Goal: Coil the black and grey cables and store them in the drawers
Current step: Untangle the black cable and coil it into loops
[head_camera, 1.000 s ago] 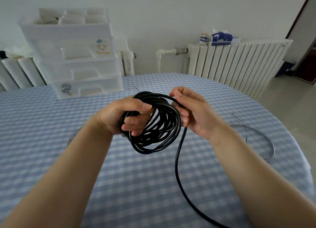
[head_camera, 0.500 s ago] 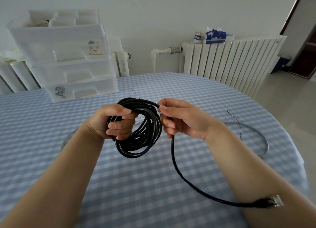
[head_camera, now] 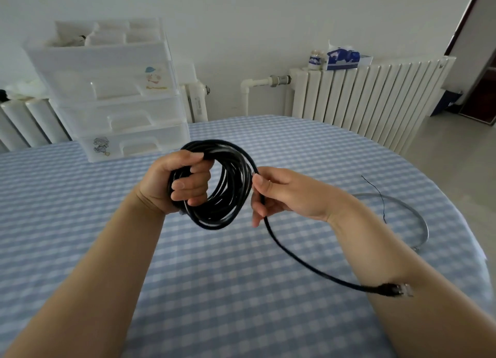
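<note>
My left hand [head_camera: 179,183] grips a coil of black cable [head_camera: 230,186] held above the checked table. My right hand [head_camera: 284,190] pinches the loose strand just right of the coil. That strand hangs down and right, ending in a clear plug [head_camera: 400,290] by my right forearm. The grey cable [head_camera: 413,213] lies in a loose arc on the table at the right, partly hidden by my right arm. A thin black wire [head_camera: 377,188] lies beside it. The white plastic drawer unit [head_camera: 115,116] stands at the back left, all its drawers closed.
The blue-and-white checked tablecloth [head_camera: 241,290] covers a round table whose edge curves at the right. White radiators [head_camera: 367,97] line the wall behind; a tissue box [head_camera: 343,58] and a small jar [head_camera: 314,60] sit on the right one.
Another turn has been laid on the coil and the free tail has shortened; its plug end has come into view by my right forearm. The view has shifted slightly.
</note>
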Demonstrator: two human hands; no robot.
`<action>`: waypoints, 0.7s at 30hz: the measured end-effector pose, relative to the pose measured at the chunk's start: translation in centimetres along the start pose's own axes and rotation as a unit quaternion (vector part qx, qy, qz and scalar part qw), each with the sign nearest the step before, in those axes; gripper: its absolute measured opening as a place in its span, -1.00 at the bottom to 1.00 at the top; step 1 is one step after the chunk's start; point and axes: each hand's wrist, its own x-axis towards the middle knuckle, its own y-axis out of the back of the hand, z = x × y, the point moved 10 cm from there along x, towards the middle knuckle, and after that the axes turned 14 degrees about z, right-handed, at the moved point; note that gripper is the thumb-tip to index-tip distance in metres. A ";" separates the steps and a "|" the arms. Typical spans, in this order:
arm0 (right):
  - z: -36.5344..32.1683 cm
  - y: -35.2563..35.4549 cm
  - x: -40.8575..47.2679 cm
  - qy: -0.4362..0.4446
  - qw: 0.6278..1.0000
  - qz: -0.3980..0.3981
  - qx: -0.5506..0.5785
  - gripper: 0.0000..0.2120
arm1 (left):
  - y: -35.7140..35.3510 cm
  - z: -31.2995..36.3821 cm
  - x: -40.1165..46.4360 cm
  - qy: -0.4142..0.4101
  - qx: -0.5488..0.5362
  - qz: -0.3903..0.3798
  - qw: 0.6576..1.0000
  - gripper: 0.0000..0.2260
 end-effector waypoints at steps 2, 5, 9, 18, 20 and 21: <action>0.5 0.3 0.5 0.005 0.999 0.033 -0.033 -0.81 | 0.3 1.6 0.0 -0.028 -0.085 0.034 0.995 -0.80; 0.6 1.3 1.3 0.034 0.990 0.089 -0.108 -0.88 | 3.1 4.7 -0.7 -0.134 -0.163 0.220 0.952 -0.80; 1.2 1.0 1.7 0.022 0.980 0.132 -0.145 -0.85 | 5.5 4.5 -2.3 -0.207 -0.206 0.431 0.854 -0.72; 0.9 -2.8 1.4 0.081 0.958 0.117 -0.249 -0.76 | 6.8 3.3 -4.3 -0.294 -0.258 0.548 0.740 -0.64; 1.2 -3.4 1.4 0.077 0.961 0.078 -0.255 -0.62 | 6.6 3.4 -4.8 -0.304 -0.268 0.558 0.724 -0.59; 1.2 -3.6 1.4 0.074 0.961 0.062 -0.259 -0.58 | 6.4 3.4 -5.1 -0.310 -0.272 0.561 0.718 -0.55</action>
